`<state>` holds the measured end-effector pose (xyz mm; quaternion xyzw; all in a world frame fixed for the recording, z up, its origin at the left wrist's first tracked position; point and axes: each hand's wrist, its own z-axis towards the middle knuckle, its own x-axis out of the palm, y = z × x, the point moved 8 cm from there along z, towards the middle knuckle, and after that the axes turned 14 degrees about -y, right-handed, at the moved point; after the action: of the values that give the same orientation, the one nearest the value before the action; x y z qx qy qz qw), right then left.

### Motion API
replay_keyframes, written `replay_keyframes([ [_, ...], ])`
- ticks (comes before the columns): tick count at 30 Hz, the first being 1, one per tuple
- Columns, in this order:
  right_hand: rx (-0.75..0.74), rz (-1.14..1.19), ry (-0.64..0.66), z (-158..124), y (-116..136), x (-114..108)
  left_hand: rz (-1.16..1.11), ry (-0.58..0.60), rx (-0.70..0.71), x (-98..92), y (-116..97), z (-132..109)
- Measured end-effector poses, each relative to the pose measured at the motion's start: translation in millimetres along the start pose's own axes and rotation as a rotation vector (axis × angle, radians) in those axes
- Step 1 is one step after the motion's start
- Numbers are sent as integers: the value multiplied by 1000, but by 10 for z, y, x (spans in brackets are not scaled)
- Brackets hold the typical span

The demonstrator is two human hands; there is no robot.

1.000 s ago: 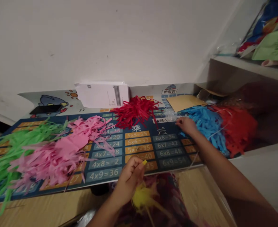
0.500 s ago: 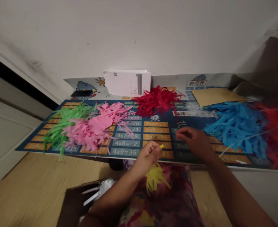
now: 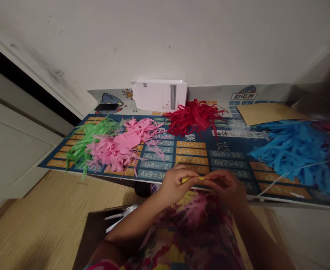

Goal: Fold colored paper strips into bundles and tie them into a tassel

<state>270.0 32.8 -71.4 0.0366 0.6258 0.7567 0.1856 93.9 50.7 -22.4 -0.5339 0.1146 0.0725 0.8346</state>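
Over the table's front edge, my left hand (image 3: 177, 183) pinches the rolled top of a yellow tissue-paper tassel (image 3: 201, 178). My right hand (image 3: 228, 187) meets it from the other side, its fingertips closed on the tip of the same roll. Yellow fringe hangs below my hands, partly hidden by them. Pink paper strips (image 3: 196, 210) show beside that fringe, over the patterned clothing; whether they belong to the same tassel I cannot tell.
Green tassels (image 3: 90, 138), pink tassels (image 3: 125, 144), red tassels (image 3: 195, 118) and blue tassels (image 3: 296, 152) lie on the printed table mat (image 3: 157, 174). Behind are a phone (image 3: 106, 107), a white box (image 3: 159, 95) and a brown sheet (image 3: 268, 113). An open box (image 3: 94, 225) stands below left.
My right hand has moved left and down to the yellow roll and closed on its tip. My left hand stays on it. The view has shifted slightly.
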Motion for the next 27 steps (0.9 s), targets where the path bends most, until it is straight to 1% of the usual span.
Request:
replay_keyframes([
  [3, -58, -48, 7, -40, 38, -32, 29, 14, 121, -35, -110, 20],
  [7, -147, -122, 25, -65, 116, -53, 92, 110, 278, 0, -248, 12],
  [10, -203, -184, 49, -63, 184, -46, 170, 192, 348, 31, -316, -4],
  [14, -260, -251, 80, -70, 249, -28, 346, 277, 431, 74, -376, -47],
  [16, -296, -291, 98, -94, 265, -21, 378, 297, 436, 82, -390, -60],
  [18, -313, -323, 100, -118, 261, -30, 349, 312, 420, 85, -401, -66],
  [21, -295, -341, 101, -137, 231, -41, 341, 349, 427, 113, -405, -77],
  [24, -268, -295, 136, -139, 223, -21, 385, 390, 443, 177, -378, -96],
  [25, -256, -268, 140, -135, 228, -23, 378, 376, 426, 187, -364, -90],
  [27, -228, -214, 137, -124, 239, -42, 318, 297, 357, 171, -335, -55],
])
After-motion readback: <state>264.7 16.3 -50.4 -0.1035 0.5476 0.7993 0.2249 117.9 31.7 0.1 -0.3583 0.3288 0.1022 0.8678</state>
